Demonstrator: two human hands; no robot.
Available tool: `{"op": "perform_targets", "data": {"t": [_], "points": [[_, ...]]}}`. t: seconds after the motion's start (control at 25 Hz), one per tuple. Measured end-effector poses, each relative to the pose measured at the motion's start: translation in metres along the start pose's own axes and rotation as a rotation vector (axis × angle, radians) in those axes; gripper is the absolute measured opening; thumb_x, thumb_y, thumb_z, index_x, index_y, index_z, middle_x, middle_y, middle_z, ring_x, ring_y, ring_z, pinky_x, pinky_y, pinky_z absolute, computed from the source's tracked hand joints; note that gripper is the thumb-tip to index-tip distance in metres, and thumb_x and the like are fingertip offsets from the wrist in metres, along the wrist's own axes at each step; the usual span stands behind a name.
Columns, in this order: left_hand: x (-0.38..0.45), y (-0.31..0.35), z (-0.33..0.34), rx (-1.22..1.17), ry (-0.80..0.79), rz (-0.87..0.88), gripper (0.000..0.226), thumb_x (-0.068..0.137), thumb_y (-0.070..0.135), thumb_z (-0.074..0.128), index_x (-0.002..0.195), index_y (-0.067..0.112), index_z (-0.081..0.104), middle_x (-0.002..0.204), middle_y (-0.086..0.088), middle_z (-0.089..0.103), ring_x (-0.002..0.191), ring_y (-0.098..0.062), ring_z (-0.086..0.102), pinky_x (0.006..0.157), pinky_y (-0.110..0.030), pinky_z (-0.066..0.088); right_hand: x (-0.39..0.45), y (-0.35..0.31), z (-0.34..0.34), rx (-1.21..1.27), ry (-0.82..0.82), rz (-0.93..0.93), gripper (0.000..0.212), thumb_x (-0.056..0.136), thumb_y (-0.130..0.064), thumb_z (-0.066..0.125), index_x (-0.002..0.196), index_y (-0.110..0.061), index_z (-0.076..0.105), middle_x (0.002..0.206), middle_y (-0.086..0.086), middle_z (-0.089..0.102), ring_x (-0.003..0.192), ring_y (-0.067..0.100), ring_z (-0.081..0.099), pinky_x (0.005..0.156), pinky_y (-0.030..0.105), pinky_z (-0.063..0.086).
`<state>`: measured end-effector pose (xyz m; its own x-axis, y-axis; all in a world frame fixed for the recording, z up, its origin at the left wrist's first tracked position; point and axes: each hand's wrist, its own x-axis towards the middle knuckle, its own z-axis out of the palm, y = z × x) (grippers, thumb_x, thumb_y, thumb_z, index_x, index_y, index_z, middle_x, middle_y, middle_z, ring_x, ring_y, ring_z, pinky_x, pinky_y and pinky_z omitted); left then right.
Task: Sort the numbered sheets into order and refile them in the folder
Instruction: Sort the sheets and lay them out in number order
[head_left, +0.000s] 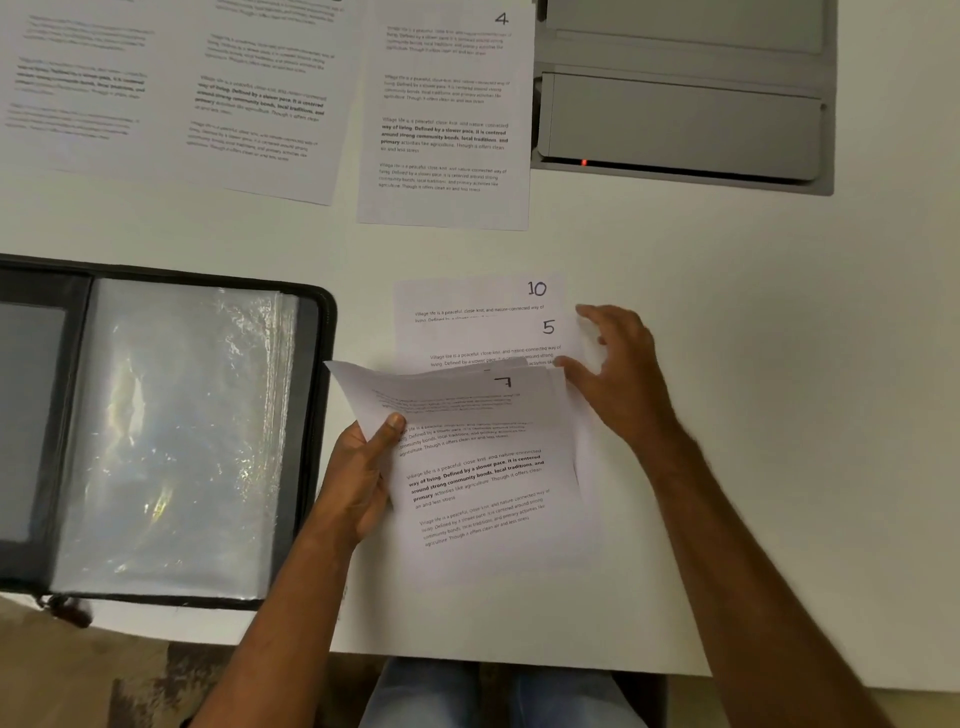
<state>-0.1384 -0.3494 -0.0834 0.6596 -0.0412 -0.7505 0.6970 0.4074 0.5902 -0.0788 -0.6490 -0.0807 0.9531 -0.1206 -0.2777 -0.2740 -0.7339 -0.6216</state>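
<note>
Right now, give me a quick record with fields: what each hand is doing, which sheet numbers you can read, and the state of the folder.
left hand: left hand grips the left edge of the white printed sheet marked 7, its top lifted and curling
right hand: right hand touches that stack's right edge, fingers spread
readable numbers: white sheet marked 10 and white sheet marked 5 fanned out under 7; white sheet marked 4 lying apart, farther back
folder: black zip folder lies open on the white table, clear plastic sleeves showing
unreadable: two more sheets at far left
</note>
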Motion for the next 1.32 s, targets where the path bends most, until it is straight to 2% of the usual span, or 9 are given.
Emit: {"op": "perform_targets", "data": {"t": [0.12, 0.4, 0.52, 0.64, 0.8, 0.96, 1.12, 1.2, 1.32], "points": [[0.001, -0.001, 0.003, 0.017, -0.005, 0.003, 0.039, 0.099, 0.015, 0.059, 0.137, 0.006, 0.061, 0.131, -0.015, 0.071, 0.122, -0.030, 0.068, 0.104, -0.041, 0.055, 0.017, -0.007, -0.006, -0.183, -0.185, 0.021, 0.085, 0.079, -0.041, 0.085, 0.151, -0.025, 0.042, 0.146, 0.002, 0.036, 0.135, 0.022, 0.033, 0.087, 0.035, 0.042], [0.002, -0.002, 0.001, 0.034, 0.009, -0.010, 0.039, 0.098, 0.018, 0.061, 0.136, 0.006, 0.062, 0.129, -0.015, 0.072, 0.122, -0.031, 0.068, 0.105, -0.043, 0.055, 0.024, -0.017, -0.008, -0.235, -0.221, -0.006, 0.060, 0.079, -0.033, 0.086, 0.120, -0.017, 0.047, 0.121, 0.003, 0.047, 0.109, 0.024, 0.049, 0.071, 0.035, 0.044], [0.006, 0.000, 0.003, 0.047, 0.026, 0.004, 0.038, 0.099, 0.016, 0.061, 0.135, 0.006, 0.062, 0.128, -0.014, 0.072, 0.119, -0.030, 0.070, 0.101, -0.041, 0.057, 0.018, -0.017, -0.012, 0.039, -0.204, 0.122, 0.054, 0.084, -0.026, 0.084, 0.117, -0.022, 0.042, 0.104, -0.004, 0.060, 0.086, 0.019, 0.061, 0.068, 0.030, 0.050], [0.007, -0.001, 0.005, 0.062, 0.042, 0.016, 0.037, 0.100, 0.016, 0.062, 0.136, 0.007, 0.062, 0.127, -0.014, 0.073, 0.118, -0.030, 0.070, 0.096, -0.040, 0.060, 0.002, -0.003, -0.012, 0.342, -0.259, 0.281, 0.057, 0.079, -0.021, 0.089, 0.126, -0.021, 0.056, 0.113, -0.005, 0.074, 0.097, 0.016, 0.074, 0.087, 0.037, 0.060], [0.010, 0.005, 0.009, 0.079, 0.075, 0.016, 0.033, 0.101, 0.015, 0.062, 0.133, 0.006, 0.064, 0.124, -0.014, 0.074, 0.115, -0.030, 0.072, 0.089, -0.035, 0.061, -0.015, 0.014, -0.010, 0.412, -0.410, 0.326, 0.048, 0.084, -0.011, 0.084, 0.129, -0.016, 0.067, 0.115, 0.002, 0.078, 0.099, 0.018, 0.077, 0.091, 0.045, 0.061], [0.012, 0.007, 0.009, 0.106, 0.128, 0.013, 0.029, 0.101, 0.016, 0.064, 0.128, 0.006, 0.067, 0.119, -0.013, 0.076, 0.109, -0.030, 0.074, 0.084, -0.035, 0.062, -0.003, 0.016, -0.020, 0.465, -0.098, 0.343, 0.030, 0.090, -0.001, 0.075, 0.115, -0.016, 0.065, 0.115, 0.006, 0.076, 0.098, 0.020, 0.075, 0.086, 0.038, 0.061], [0.013, 0.008, 0.016, 0.131, 0.140, 0.006, 0.027, 0.100, 0.016, 0.065, 0.125, 0.006, 0.069, 0.115, -0.012, 0.077, 0.105, -0.029, 0.075, 0.081, -0.034, 0.062, 0.016, 0.014, -0.040, 0.586, 0.339, 0.307, 0.029, 0.093, -0.014, 0.075, 0.118, -0.015, 0.062, 0.112, 0.006, 0.076, 0.093, 0.011, 0.074, 0.083, 0.028, 0.060], [0.014, 0.009, 0.021, 0.151, 0.149, 0.005, 0.025, 0.101, 0.016, 0.065, 0.123, 0.007, 0.069, 0.113, -0.012, 0.078, 0.104, -0.031, 0.075, 0.084, -0.039, 0.062, 0.020, 0.016, -0.043, 0.679, 0.371, 0.366, 0.034, 0.095, -0.019, 0.074, 0.124, -0.018, 0.057, 0.115, 0.007, 0.075, 0.090, 0.007, 0.073, 0.076, 0.022, 0.059], [0.022, 0.018, 0.030, 0.173, 0.160, 0.011, 0.023, 0.101, 0.017, 0.064, 0.121, 0.007, 0.070, 0.111, -0.013, 0.078, 0.103, -0.033, 0.076, 0.092, -0.048, 0.060, 0.017, 0.020, -0.036, 0.553, 0.170, 0.428, 0.048, 0.095, -0.014, 0.072, 0.137, -0.022, 0.051, 0.122, 0.003, 0.072, 0.097, 0.012, 0.071, 0.082, 0.028, 0.056]]}}
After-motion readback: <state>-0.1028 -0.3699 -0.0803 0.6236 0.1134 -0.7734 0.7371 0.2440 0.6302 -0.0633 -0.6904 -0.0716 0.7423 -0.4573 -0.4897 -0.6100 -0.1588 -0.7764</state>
